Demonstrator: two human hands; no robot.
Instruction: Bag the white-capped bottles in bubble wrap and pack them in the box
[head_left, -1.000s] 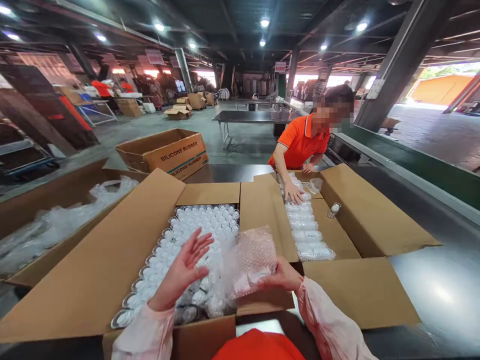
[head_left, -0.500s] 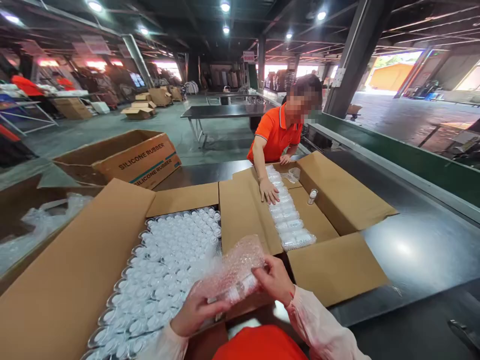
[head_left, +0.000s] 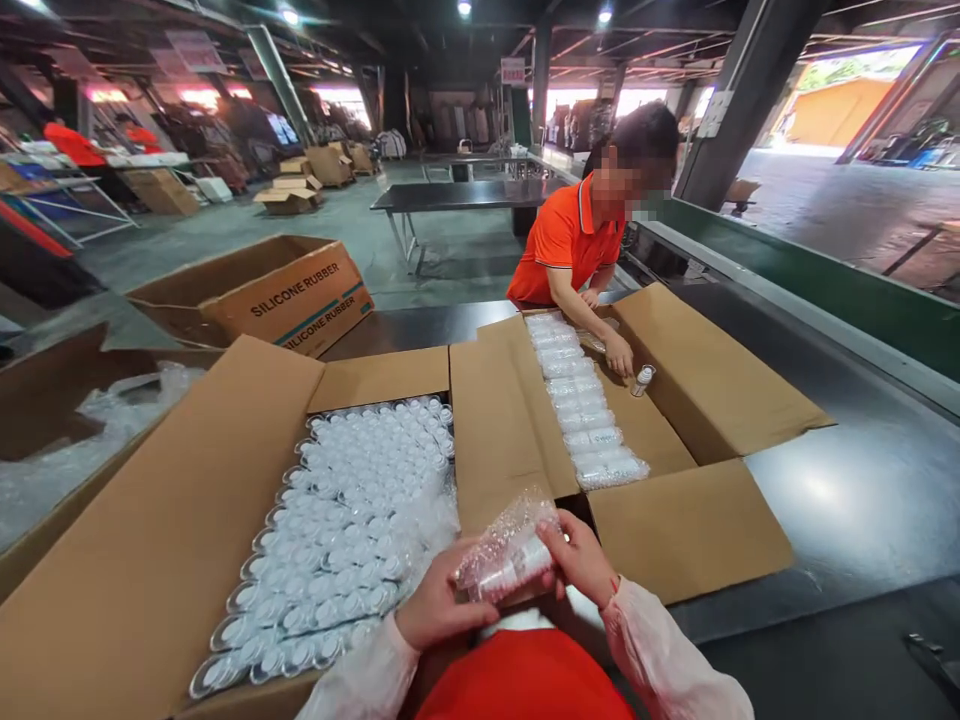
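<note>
Between my two hands, in front of my body, is a bubble-wrap bag (head_left: 510, 562) with white bottles showing through it. My left hand (head_left: 444, 598) grips its left end, and my right hand (head_left: 581, 562) pinches its right end. At left stands an open carton (head_left: 214, 500) holding rows of capped bottles (head_left: 341, 520) with clear covers. A second open carton (head_left: 682, 525) to the right holds a row of bubble-wrapped bottles (head_left: 581, 405). One loose bottle (head_left: 643, 380) leans inside that carton, close to a co-worker's hand (head_left: 619, 356).
Across the dark table (head_left: 877, 480) a co-worker in an orange shirt (head_left: 568, 240) bends over the right carton. A brown box marked SILICONE RUBBER (head_left: 300, 305) sits at back left. Another box at far left holds crumpled bubble wrap (head_left: 97, 430). A green conveyor (head_left: 810, 255) runs along the right.
The bubble-wrap bag has come closer to my body and lies more folded around the bottles. The co-worker's hand has shifted from the wrapped row to beside the loose bottle.
</note>
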